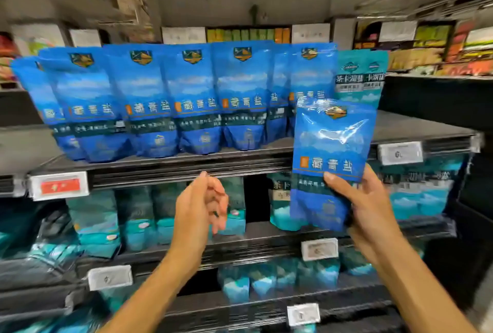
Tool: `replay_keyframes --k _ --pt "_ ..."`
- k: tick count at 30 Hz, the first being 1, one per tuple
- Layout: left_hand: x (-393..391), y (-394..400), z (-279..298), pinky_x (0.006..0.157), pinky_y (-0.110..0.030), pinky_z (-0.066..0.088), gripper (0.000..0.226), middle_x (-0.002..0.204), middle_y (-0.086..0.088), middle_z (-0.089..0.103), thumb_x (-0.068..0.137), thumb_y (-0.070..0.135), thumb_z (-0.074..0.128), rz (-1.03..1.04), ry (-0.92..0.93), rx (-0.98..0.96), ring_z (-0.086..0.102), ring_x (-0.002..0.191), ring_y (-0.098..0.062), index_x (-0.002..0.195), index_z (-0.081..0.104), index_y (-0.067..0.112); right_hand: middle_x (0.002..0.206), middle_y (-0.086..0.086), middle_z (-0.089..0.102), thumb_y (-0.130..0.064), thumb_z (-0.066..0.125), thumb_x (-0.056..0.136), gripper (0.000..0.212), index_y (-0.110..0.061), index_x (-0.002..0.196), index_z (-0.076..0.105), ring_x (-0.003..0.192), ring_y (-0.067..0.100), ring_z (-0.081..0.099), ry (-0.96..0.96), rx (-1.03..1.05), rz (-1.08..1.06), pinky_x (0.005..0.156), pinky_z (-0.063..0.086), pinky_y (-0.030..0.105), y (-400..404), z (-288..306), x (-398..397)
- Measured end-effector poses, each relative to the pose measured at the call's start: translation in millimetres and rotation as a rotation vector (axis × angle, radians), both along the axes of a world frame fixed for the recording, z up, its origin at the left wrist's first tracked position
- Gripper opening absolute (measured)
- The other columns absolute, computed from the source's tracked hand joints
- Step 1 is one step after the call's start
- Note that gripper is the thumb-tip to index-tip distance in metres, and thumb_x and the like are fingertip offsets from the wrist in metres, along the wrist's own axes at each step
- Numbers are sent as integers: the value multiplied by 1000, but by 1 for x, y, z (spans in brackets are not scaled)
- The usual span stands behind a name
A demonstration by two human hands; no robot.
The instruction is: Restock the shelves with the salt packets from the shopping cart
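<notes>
Your right hand [370, 207] holds one blue packet [330, 164] upright by its lower right corner, thumb across the front and the fingers curled behind it. The packet hangs in front of the top shelf [186, 164], at the right end of the row [170, 100], not yet set down. Your left hand [202, 204] is raised beside it with nothing in it, fingers loosely curled.

You look well along: the row of matching blue packets already fills most of the shelf front, standing shoulder to shoulder. The bare stretch of shelf sits to the right, below the teal packets [362, 76], and that is probably where this one belongs. Still to do: place it, and then whatever remains in the cart.

How much that is, you can't judge from here, since the cart is out of view. The row's depth is hidden too; only the front faces show. The lower shelves are blurred, so their stock reads as teal bags and little more. The price tags [400, 153] can't be read, and the print on the packets appears mirrored.
</notes>
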State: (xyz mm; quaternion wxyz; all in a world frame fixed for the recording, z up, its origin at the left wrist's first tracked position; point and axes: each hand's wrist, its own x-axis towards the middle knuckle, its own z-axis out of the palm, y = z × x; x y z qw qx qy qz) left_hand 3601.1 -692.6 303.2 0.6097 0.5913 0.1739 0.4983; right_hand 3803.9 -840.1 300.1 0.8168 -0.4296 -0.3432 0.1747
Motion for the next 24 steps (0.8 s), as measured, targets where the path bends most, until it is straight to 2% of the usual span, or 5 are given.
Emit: replay_keyframes --k 5,10,18,21,24 --pt "-28 15 1 33 -18 30 51 52 -6 50 103 39 34 46 -24 15 41 33 -17 62 60 23 117 13 72 -9 74 75 44 -10 118 63 103 29 70 -36 72 24 87 59 43 38 48 10" --pt "-33 17 -1 33 -19 33 47 53 -6 50 100 43 38 25 -49 41 42 34 -16 65 60 20 105 7 76 3 70 82 37 -6 118 63 97 25 70 -74 65 -4 90 58 46 70 90 41" --pt "-23 20 -11 36 -23 33 49 56 -10 51 105 38 34 38 -24 41 41 36 -20 68 57 17 111 12 71 8 70 81 39 -8 115 61 101 28 68 -148 -48 54 94 55 50 103 100 67" --pt "-21 21 -13 37 -23 35 50 56 -8 51 104 42 33 45 -16 49 41 37 -19 69 58 19 111 11 73 4 75 77 38 -12 109 63 103 26 69 -208 -125 64 89 58 44 100 102 76" --pt "-17 21 -15 37 -23 35 49 55 -6 51 102 44 35 46 -25 42 41 36 -19 68 58 19 106 3 75 0 79 75 43 -12 113 63 95 15 72 -341 -213 -26 77 59 28 94 105 85"
